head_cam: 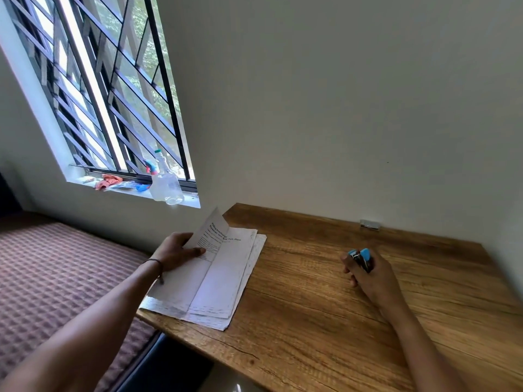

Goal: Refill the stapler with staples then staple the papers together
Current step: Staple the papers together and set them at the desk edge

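A small stack of printed white papers (223, 281) lies at the left end of the wooden table (325, 301). My left hand (175, 251) pinches the left edge of the top sheet and lifts it, so that its upper corner stands curled up off the stack. To the right, my right hand (368, 274) rests on the table, closed around a small blue and dark stapler (361, 258). The stapler's blue tips stick out above my fingers. A little strip of staples (369, 223) lies at the table's far edge by the wall.
A bed with a brown checked cover (56, 273) stands left of the table. On the window sill are a clear spray bottle (164, 183), a red cloth (109, 181) and small items. A white wall rises behind the table.
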Demonstrator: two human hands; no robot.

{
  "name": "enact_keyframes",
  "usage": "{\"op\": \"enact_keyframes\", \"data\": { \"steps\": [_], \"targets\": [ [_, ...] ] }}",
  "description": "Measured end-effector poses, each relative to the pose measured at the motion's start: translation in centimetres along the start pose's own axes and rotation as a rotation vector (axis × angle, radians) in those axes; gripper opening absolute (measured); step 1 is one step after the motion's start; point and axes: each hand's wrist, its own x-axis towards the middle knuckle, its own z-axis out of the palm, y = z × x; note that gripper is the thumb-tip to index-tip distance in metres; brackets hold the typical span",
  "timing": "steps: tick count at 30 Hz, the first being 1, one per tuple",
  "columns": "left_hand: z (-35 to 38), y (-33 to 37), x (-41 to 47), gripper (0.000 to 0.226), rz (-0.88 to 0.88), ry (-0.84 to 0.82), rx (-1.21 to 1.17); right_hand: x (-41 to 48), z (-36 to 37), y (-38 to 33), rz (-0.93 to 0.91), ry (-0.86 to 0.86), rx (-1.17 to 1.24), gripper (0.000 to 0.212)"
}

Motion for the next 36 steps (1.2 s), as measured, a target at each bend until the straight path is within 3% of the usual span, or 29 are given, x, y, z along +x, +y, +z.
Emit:
{"op": "enact_keyframes", "data": {
  "steps": [22, 25, 28, 30, 33, 36],
  "targets": [
    [-0.5, -1.2, -1.2, 0.018, -0.083, -0.156, -0.225, 0.1, -0.1, 0.5, 0.006, 0.011, -0.006, 0.03],
    [-0.6, -1.4, -1.1, 0.028, -0.092, -0.184, -0.233, 0.1, 0.0, 0.5, 0.018, 0.008, -0.019, 0.028],
    [-0.7, -1.1, -0.7, 0.051, -0.06, -0.189, -0.148, 0.1, 0.0, 0.4, 0.024, 0.008, -0.019, 0.028],
    [-0.3, -1.1, -0.3, 0.056, -0.053, -0.157, -0.038, 0.1, 0.0, 0.3, 0.022, 0.008, -0.016, 0.028],
    [0.3, -0.8, -0.3, 0.069, -0.041, -0.033, 0.134, 0.1, 0.0, 0.4, 0.022, 0.008, -0.015, 0.027],
    [1.5, 0.3, -1.4, 0.071, 0.101, 0.139, 0.431, 0.3, 0.1, 0.4, 0.026, 0.003, -0.022, 0.028]
  ]
}}
